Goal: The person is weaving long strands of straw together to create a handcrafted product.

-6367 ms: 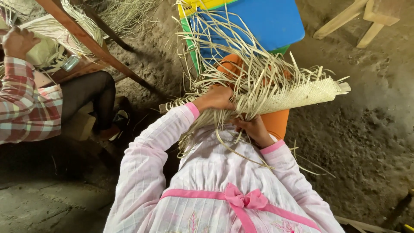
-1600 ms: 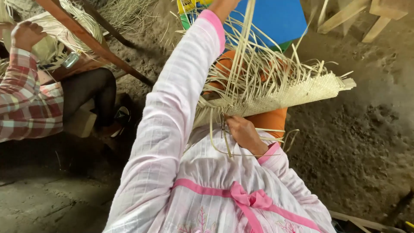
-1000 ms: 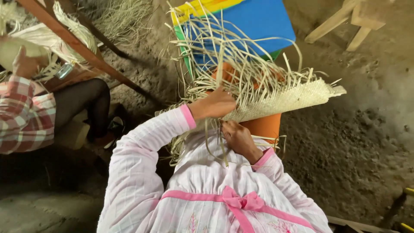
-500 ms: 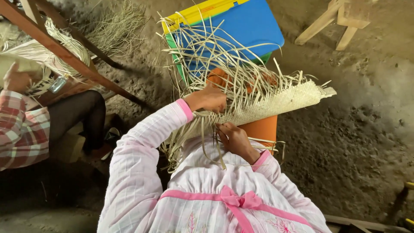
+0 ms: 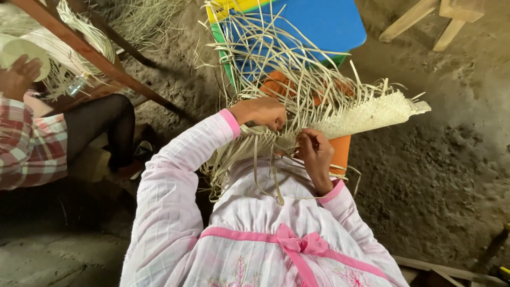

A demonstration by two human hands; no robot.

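Together, two hands, left hand (image 5: 260, 112) and right hand (image 5: 314, 151), each pinching strands of one woven straw mat (image 5: 366, 114).

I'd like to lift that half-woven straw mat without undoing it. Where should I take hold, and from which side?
Grip the woven straw mat on its tight, finished band, coming from the right end, where it juts out free. The loose strands fan up and leftward, and both hands work the unfinished edge.
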